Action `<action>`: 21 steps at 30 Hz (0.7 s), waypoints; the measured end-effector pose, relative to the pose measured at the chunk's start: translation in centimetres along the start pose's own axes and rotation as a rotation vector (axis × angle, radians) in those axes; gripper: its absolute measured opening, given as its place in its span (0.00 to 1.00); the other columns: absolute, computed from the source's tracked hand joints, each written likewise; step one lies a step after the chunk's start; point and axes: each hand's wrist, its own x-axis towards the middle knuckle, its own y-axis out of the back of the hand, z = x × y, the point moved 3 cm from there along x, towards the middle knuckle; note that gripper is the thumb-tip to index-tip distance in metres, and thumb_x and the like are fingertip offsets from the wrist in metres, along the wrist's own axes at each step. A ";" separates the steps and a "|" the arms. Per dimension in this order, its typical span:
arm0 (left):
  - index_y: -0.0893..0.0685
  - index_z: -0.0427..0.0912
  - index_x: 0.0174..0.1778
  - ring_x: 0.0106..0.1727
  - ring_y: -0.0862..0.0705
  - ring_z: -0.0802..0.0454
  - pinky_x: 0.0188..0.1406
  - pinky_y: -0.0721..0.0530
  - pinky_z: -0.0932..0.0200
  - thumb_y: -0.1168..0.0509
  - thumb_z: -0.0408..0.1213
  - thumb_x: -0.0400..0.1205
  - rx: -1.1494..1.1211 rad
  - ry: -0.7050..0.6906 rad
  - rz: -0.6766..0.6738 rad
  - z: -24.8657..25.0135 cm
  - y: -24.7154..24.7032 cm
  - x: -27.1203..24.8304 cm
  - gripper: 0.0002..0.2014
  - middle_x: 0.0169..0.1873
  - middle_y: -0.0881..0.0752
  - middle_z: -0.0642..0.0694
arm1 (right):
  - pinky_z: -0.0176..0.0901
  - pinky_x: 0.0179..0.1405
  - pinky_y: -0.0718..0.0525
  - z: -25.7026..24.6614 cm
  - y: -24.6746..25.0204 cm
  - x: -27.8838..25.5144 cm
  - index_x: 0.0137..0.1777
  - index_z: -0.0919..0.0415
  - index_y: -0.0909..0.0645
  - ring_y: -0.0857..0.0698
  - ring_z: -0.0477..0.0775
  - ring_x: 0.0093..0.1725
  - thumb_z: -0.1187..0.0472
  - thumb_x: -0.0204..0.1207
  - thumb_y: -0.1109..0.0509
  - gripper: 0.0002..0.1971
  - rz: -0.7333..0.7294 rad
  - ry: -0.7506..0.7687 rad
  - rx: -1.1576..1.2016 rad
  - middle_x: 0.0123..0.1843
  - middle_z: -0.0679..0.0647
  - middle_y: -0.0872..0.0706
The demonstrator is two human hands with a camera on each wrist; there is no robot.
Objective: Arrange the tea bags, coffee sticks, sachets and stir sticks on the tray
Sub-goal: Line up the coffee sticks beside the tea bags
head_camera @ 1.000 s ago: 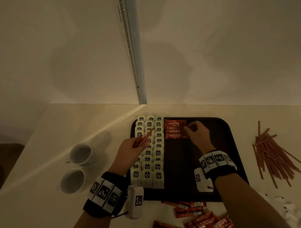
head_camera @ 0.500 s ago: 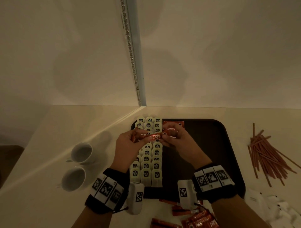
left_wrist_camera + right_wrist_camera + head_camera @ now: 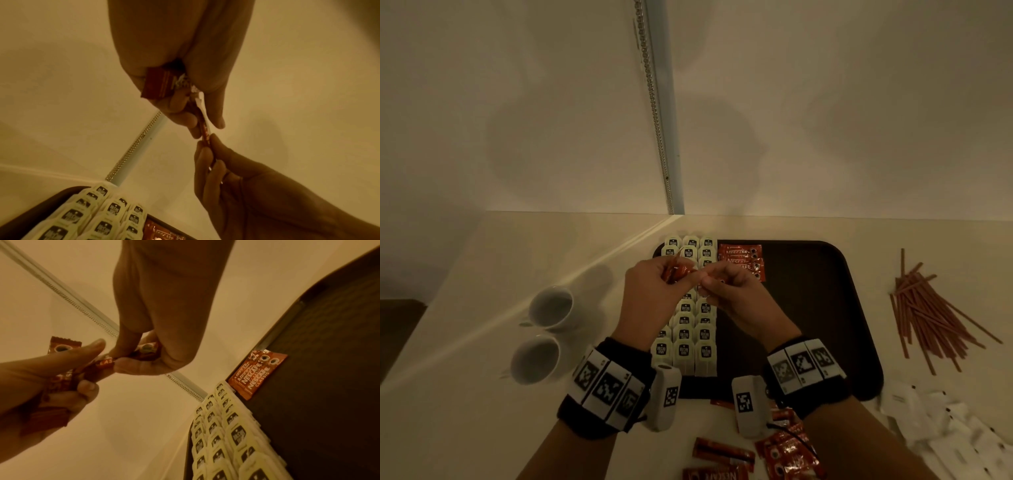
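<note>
A dark tray lies on the counter. Three columns of white tea bags fill its left side. Beside them, at the far end, a few red coffee sticks lie stacked. Above the tea bags, my left hand grips a bunch of red coffee sticks. My right hand pinches the end of one stick from that bunch. The rows of tea bags and the laid sticks show below the hands in the right wrist view.
A pile of brown stir sticks lies right of the tray. White sachets sit at the near right. Loose coffee sticks lie in front of the tray. Two white cups stand to the left.
My right hand left the sticks laid on the tray and came over to my left hand. It now pinches one stick from the bunch there.
</note>
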 end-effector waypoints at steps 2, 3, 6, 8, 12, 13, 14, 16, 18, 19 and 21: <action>0.14 0.58 0.35 0.31 0.15 0.65 0.35 0.19 0.73 0.22 0.41 0.71 0.025 0.003 -0.014 0.0 0.0 0.0 0.08 0.29 0.13 0.59 | 0.33 0.39 0.16 0.2 0.1 0.0 0.50 0.62 0.18 0.14 0.45 0.40 0.63 0.68 0.29 0.10 0.014 -0.006 0.034 0.44 0.53 0.13; 0.13 0.56 0.35 0.31 0.14 0.63 0.35 0.19 0.73 0.22 0.41 0.71 0.045 -0.002 -0.009 0.0 0.0 0.0 0.06 0.29 0.12 0.58 | 0.33 0.38 0.16 0.3 0.1 0.0 0.49 0.62 0.19 0.14 0.45 0.39 0.64 0.68 0.29 0.10 0.018 -0.001 0.039 0.43 0.52 0.12; 0.10 0.49 0.38 0.31 0.15 0.63 0.33 0.22 0.74 0.22 0.42 0.71 0.068 -0.013 0.017 -0.3 0.1 -0.2 0.04 0.27 0.13 0.58 | 0.33 0.37 0.16 0.4 0.1 0.0 0.48 0.63 0.19 0.14 0.45 0.36 0.65 0.68 0.29 0.09 0.004 0.022 0.036 0.39 0.49 0.11; 0.10 0.47 0.37 0.28 0.16 0.60 0.30 0.21 0.71 0.22 0.44 0.71 0.081 -0.014 0.022 -0.5 0.1 -0.4 0.06 0.25 0.14 0.56 | 0.33 0.39 0.15 0.5 0.2 0.0 0.47 0.63 0.19 0.14 0.45 0.37 0.67 0.69 0.30 0.07 0.009 0.021 0.050 0.40 0.50 0.12; 0.12 0.42 0.31 0.25 0.18 0.50 0.29 0.20 0.60 0.22 0.45 0.71 0.072 0.049 0.071 -1.4 0.3 -0.3 0.11 0.22 0.15 0.45 | 0.32 0.40 0.14 0.5 0.7 0.1 0.50 0.66 0.20 0.12 0.45 0.40 0.73 0.75 0.35 0.07 0.038 0.000 0.038 0.42 0.53 0.12; 0.12 0.41 0.32 0.26 0.17 0.48 0.31 0.19 0.59 0.22 0.45 0.71 0.045 0.086 0.085 -1.6 0.5 -0.3 0.11 0.23 0.15 0.44 | 0.32 0.40 0.14 0.4 0.9 0.1 0.51 0.66 0.20 0.12 0.46 0.40 0.73 0.76 0.35 0.07 0.057 0.000 0.016 0.43 0.54 0.12; 0.12 0.42 0.32 0.26 0.16 0.47 0.32 0.18 0.59 0.23 0.46 0.71 0.013 0.128 0.089 -1.9 0.5 -0.3 0.11 0.23 0.14 0.44 | 0.32 0.40 0.14 0.3 1.1 0.2 0.52 0.67 0.19 0.12 0.45 0.40 0.73 0.76 0.35 0.07 0.078 0.004 -0.032 0.43 0.55 0.12; 0.12 0.47 0.33 0.22 0.17 0.54 0.30 0.19 0.63 0.23 0.45 0.71 -0.056 0.203 0.080 -2.4 0.5 -0.5 0.07 0.20 0.16 0.48 | 0.32 0.40 0.15 -0.1 1.5 0.2 0.52 0.66 0.18 0.12 0.45 0.40 0.72 0.76 0.34 0.07 0.089 0.017 -0.163 0.43 0.54 0.12; 0.12 0.48 0.33 0.21 0.20 0.59 0.32 0.19 0.61 0.23 0.43 0.71 -0.130 0.271 0.083 -3.2 0.3 -0.6 0.05 0.18 0.17 0.50 | 0.32 0.43 0.15 -0.5 1.7 0.2 0.53 0.66 0.18 0.11 0.45 0.42 0.72 0.76 0.34 0.08 0.085 0.020 -0.236 0.44 0.54 0.11; 0.11 0.47 0.33 0.21 0.20 0.59 0.33 0.19 0.59 0.23 0.41 0.72 -0.163 0.303 0.090 -3.5 0.2 -0.6 0.05 0.18 0.17 0.50 | 0.31 0.43 0.15 -0.7 1.8 0.2 0.54 0.67 0.18 0.11 0.45 0.42 0.72 0.76 0.34 0.09 0.088 0.022 -0.253 0.44 0.53 0.11; 0.11 0.46 0.34 0.21 0.22 0.59 0.32 0.21 0.60 0.24 0.40 0.73 -0.215 0.335 0.094 -3.9 0.0 -0.7 0.04 0.18 0.18 0.50 | 0.31 0.42 0.15 -1.1 2.1 0.2 0.54 0.67 0.17 0.11 0.44 0.41 0.72 0.76 0.34 0.09 0.102 0.043 -0.305 0.43 0.53 0.11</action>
